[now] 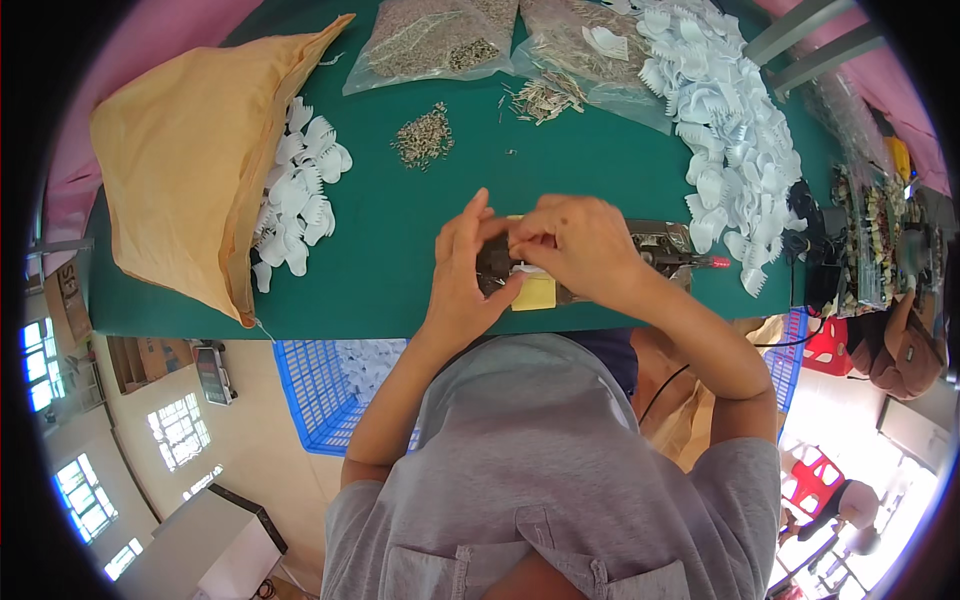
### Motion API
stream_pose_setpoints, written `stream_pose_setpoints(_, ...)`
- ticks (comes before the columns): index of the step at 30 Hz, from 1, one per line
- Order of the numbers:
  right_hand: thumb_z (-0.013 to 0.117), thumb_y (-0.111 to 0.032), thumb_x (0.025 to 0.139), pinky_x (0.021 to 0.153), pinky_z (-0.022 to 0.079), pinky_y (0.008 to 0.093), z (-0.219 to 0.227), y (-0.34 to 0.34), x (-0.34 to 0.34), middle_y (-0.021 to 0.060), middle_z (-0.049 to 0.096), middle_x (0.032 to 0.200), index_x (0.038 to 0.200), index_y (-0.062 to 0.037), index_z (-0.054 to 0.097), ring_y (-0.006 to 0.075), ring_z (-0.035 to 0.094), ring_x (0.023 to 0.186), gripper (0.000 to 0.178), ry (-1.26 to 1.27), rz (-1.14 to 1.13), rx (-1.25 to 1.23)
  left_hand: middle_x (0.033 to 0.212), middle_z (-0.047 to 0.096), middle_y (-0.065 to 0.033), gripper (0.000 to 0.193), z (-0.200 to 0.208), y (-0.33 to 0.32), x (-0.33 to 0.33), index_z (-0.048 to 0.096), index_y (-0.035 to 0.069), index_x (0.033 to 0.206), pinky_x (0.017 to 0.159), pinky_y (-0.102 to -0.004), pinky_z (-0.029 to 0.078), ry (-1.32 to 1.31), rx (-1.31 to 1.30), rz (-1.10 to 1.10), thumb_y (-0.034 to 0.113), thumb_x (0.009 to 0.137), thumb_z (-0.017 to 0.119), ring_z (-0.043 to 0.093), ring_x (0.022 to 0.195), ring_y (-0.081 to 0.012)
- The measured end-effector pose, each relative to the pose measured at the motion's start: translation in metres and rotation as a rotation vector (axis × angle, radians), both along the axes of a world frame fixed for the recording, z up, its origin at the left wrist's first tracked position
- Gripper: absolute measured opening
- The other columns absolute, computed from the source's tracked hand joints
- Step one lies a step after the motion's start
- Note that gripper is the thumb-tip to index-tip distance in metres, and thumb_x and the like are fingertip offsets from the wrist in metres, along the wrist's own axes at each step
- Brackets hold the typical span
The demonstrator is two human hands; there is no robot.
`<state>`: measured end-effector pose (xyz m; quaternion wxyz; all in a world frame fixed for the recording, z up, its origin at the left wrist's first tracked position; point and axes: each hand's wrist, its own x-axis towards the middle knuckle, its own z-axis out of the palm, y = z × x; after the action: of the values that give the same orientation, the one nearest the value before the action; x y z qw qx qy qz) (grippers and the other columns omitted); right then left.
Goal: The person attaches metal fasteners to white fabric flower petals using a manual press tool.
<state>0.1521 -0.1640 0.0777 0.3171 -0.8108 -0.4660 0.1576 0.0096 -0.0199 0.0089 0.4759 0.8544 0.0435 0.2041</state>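
Close to the table's front edge, my right hand (583,243) is pinched over a small dark metal fixture (494,262). What its fingertips hold is too small to make out. My left hand (462,268) curves round the left side of the fixture, thumb and fingers apart. Just under the right fingertips shows part of a white plastic piece (527,268), mostly hidden by the fingers. A yellow pad (535,294) sits on the near side of the fixture. To the right of my hands lies a metal lever tool with a red tip (719,262).
White toothed plastic pieces lie heaped at right (715,130) and beside a tan sack (185,170) at left. Small metal parts (424,137), thin pin-like pieces (545,98) and clear bags (430,45) are farther back on the green table (600,165). A blue basket (310,400) stands below.
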Motion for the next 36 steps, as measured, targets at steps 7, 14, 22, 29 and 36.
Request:
stream_pose_setpoints(7, 0.076, -0.015, 0.09, 0.085, 0.051, 0.0373, -0.023, -0.021, 0.009, 0.0056, 0.075, 0.093, 0.101, -0.0086, 0.081, 0.0228, 0.066, 0.088, 0.013, 0.175, 0.12, 0.091, 0.119, 0.072, -0.0082, 0.098, -0.009, 0.005, 0.001, 0.029, 0.005, 0.163, 0.11, -0.0421, 0.042, 0.03, -0.086, -0.092, 0.002, 0.08, 0.081, 0.051, 0.129, -0.0287)
stream_pose_setpoints(14, 0.083, -0.009, 0.08, 0.086, 0.048, 0.039, -0.011, -0.032, -0.009, 0.003, 0.071, 0.094, 0.098, -0.0093, 0.076, 0.0249, 0.064, 0.087, 0.02, -0.103, 0.029, 0.302, 0.12, 0.071, -0.0059, 0.095, -0.012, 0.004, 0.001, 0.032, 0.006, 0.162, 0.107, -0.0413, 0.045, 0.007, -0.132, -0.094, 0.002, 0.08, 0.08, 0.05, 0.129, -0.028)
stream_pose_setpoints(22, 0.079, -0.006, 0.079, 0.077, 0.047, 0.0394, -0.023, -0.026, -0.018, 0.0027, 0.065, 0.089, 0.093, -0.008, 0.07, 0.0254, 0.061, 0.084, 0.017, -0.407, 0.154, 0.326, 0.115, 0.073, -0.0056, 0.092, -0.006, 0.004, 0.002, 0.037, 0.006, 0.16, 0.111, -0.0415, 0.044, 0.037, -0.162, -0.081, -0.002, 0.079, 0.08, 0.053, 0.126, -0.029)
stream_pose_setpoints(29, 0.079, -0.013, 0.087, 0.078, 0.046, 0.0393, -0.027, -0.027, 0.001, 0.0042, 0.068, 0.089, 0.092, -0.0078, 0.072, 0.0261, 0.061, 0.084, 0.01, -0.057, 0.04, 0.243, 0.114, 0.073, -0.005, 0.091, -0.01, 0.005, 0.004, 0.037, 0.006, 0.16, 0.111, -0.0424, 0.044, -0.003, -0.106, -0.09, -0.001, 0.08, 0.08, 0.053, 0.126, -0.0288)
stream_pose_setpoints(36, 0.077, -0.013, 0.089, 0.077, 0.047, 0.0397, -0.025, -0.025, 0.003, 0.0053, 0.067, 0.084, 0.091, -0.0063, 0.074, 0.0265, 0.06, 0.082, 0.007, 0.054, 0.033, 0.219, 0.114, 0.071, -0.0051, 0.086, -0.009, 0.003, 0.005, 0.044, 0.009, 0.156, 0.103, -0.0394, 0.047, 0.035, -0.127, -0.081, 0.006, 0.08, 0.084, 0.052, 0.122, -0.0273)
